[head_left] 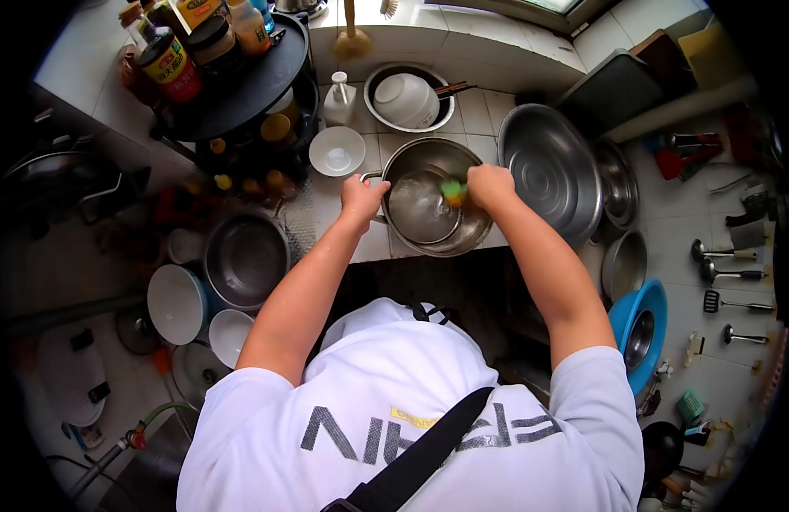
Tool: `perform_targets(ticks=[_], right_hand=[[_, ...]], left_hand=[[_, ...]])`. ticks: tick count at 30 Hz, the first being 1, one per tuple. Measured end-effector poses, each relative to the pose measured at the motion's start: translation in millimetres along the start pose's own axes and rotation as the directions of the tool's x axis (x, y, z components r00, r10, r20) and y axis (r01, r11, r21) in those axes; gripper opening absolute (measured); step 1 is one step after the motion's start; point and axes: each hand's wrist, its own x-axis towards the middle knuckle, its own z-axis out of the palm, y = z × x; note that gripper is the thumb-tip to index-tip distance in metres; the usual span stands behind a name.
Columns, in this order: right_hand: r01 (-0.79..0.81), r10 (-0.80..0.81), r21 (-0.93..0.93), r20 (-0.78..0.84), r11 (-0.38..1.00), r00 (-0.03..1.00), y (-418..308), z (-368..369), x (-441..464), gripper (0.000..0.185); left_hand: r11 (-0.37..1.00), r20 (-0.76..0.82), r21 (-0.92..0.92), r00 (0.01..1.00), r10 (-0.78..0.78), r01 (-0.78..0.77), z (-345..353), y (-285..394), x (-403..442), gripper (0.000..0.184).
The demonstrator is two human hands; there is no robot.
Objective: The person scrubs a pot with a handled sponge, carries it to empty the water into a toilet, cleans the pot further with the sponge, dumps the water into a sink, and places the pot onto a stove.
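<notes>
My left hand (363,201) is closed on the side handle of a steel pot (473,232), at the pot's left edge. Over the pot's right side, my right hand (490,184) grips a small green and yellow sponge (452,193), blurred by motion, against or just above the inside. The pot's interior looks wet and shiny. Just beyond it sits a metal basin (375,111) holding a white bowl (406,101) and chopsticks (454,88). A white bowl (337,152) and a white pump bottle (340,101) stand near my left hand.
To the right, a large steel basin (550,175) leans beside smaller ones and a blue basin (655,316). Utensils, including a ladle (724,271), hang on the tiled wall. At left are a black rack (241,102) of bottles, a steel bowl (247,260) and white bowls.
</notes>
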Motion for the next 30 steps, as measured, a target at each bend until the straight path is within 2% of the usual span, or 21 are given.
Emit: perform_targets(ticks=[1,2,4,5,6,7,9,10,13,14,17,18,20,21,22,25,26,27,28,29,30], right_hand=[[-0.037,0.045,0.08,-0.092,0.996,0.995,-1,7,1,0.025],[-0.019,0.042,0.15,-0.153,0.988,0.987,-2,18,-2,0.024],[0.044,0.042,0.274,-0.298,0.961,0.954,-13,40,5,0.023],[0.036,0.082,0.433,-0.249,0.901,0.965,-21,53,6,0.023],[0.065,0.028,0.54,-0.162,0.839,0.986,-31,68,11,0.025],[0.077,-0.033,0.64,-0.08,0.764,0.996,-39,73,10,0.028],[0.01,-0.307,0.803,0.216,0.596,0.927,-41,72,-6,0.034],[-0.037,-0.358,0.784,0.324,0.62,0.876,-34,50,-26,0.037],[-0.179,-0.361,0.624,0.636,0.761,0.682,0,27,-34,0.036],[-0.172,-0.398,0.66,0.617,0.731,0.679,2,21,-36,0.036],[-0.193,-0.441,0.934,0.315,0.3,0.84,-23,20,-38,0.038],[-0.252,-0.402,0.964,0.265,0.086,0.876,-35,30,-30,0.032],[-0.349,-0.176,0.818,0.301,-0.458,0.937,-57,35,-24,0.024],[-0.309,-0.074,0.653,0.361,-0.692,0.93,-62,39,-22,0.02],[-0.216,-0.027,0.434,0.401,-0.875,0.916,-64,43,-19,0.008],[-0.026,0.119,0.327,0.414,-0.945,0.903,-80,43,-22,0.007],[-0.107,0.031,0.409,0.316,-0.906,0.948,-81,40,-25,0.005],[-0.234,-0.075,0.49,0.322,-0.839,0.944,-85,39,-25,0.019],[-0.256,-0.069,0.793,0.263,-0.552,0.962,-86,27,-42,0.025],[-0.218,-0.088,0.961,0.206,-0.17,0.975,-87,14,-58,0.031],[-0.202,-0.189,0.979,0.196,-0.016,0.962,-78,9,-60,0.033]], left_hand=[[1.0,0.007,-0.012,1.0,0.023,-0.023,2,-4,0,0.044],[0.999,0.036,-0.028,0.999,-0.03,0.031,2,-7,3,0.044],[0.999,0.047,-0.035,0.999,-0.011,0.012,2,-8,7,0.045],[0.999,0.052,-0.035,0.999,-0.009,0.011,3,-12,6,0.045],[0.99,-0.023,-0.084,0.993,0.113,-0.114,9,-18,8,0.025],[0.993,-0.02,-0.08,0.996,0.089,-0.091,8,-18,8,0.025],[0.996,-0.009,-0.076,0.999,0.041,-0.042,6,-16,7,0.026],[0.995,-0.026,-0.086,0.999,0.042,-0.044,5,-13,6,0.026],[0.994,-0.055,-0.101,0.998,0.042,-0.048,4,-13,-1,0.028],[0.993,-0.054,-0.104,0.998,0.044,-0.05,5,-16,-1,0.029],[0.993,-0.013,-0.118,1.0,0.025,-0.027,5,-16,-1,0.03],[0.992,0.002,-0.124,1.0,0.016,-0.015,3,-14,-1,0.03],[0.987,0.052,-0.16,0.999,-0.016,0.024,-1,-4,-8,0.029],[0.983,0.078,-0.179,0.996,-0.034,0.047,-2,1,-11,0.028],[0.979,0.093,-0.196,0.995,-0.041,0.059,-2,3,-12,0.028],[0.967,0.125,-0.238,0.99,-0.064,0.093,-5,7,-17,0.026],[0.964,0.134,-0.246,0.989,-0.067,0.099,-5,9,-19,0.025],[0.961,0.145,-0.255,0.987,-0.067,0.103,-5,11,-19,0.025],[0.957,0.144,-0.268,0.987,-0.077,0.114,-7,14,-18,0.025],[0.952,0.144,-0.281,0.986,-0.088,0.126,-9,16,-18,0.026],[0.945,0.144,-0.296,0.985,-0.1,0.139,-10,16,-17,0.026]])
